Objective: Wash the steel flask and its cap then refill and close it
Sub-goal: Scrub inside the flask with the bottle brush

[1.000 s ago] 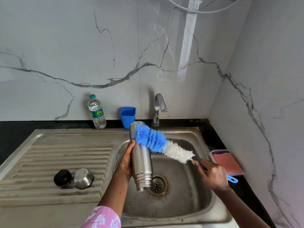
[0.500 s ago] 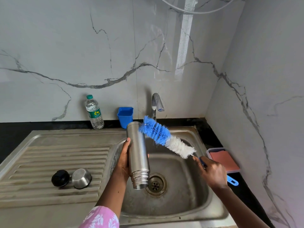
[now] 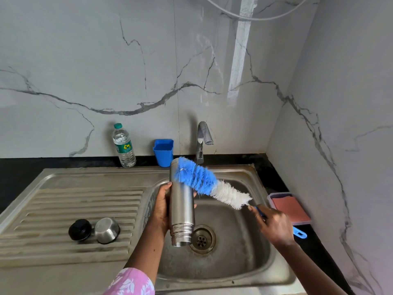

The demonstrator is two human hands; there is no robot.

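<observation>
Over the steel sink basin (image 3: pixel 240 262), our left hand (image 3: pixel 161 207) grips the inverted cylindrical steel flask (image 3: pixel 182 209), our right hand (image 3: pixel 274 226) the blue-and-white bristle brush (image 3: pixel 204 184); hard strokes could knock the smooth flask loose.

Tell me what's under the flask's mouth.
The sink basin, with the drain just right of the steel flask. The flask covers the drain's left edge; its inside is not visible.
</observation>
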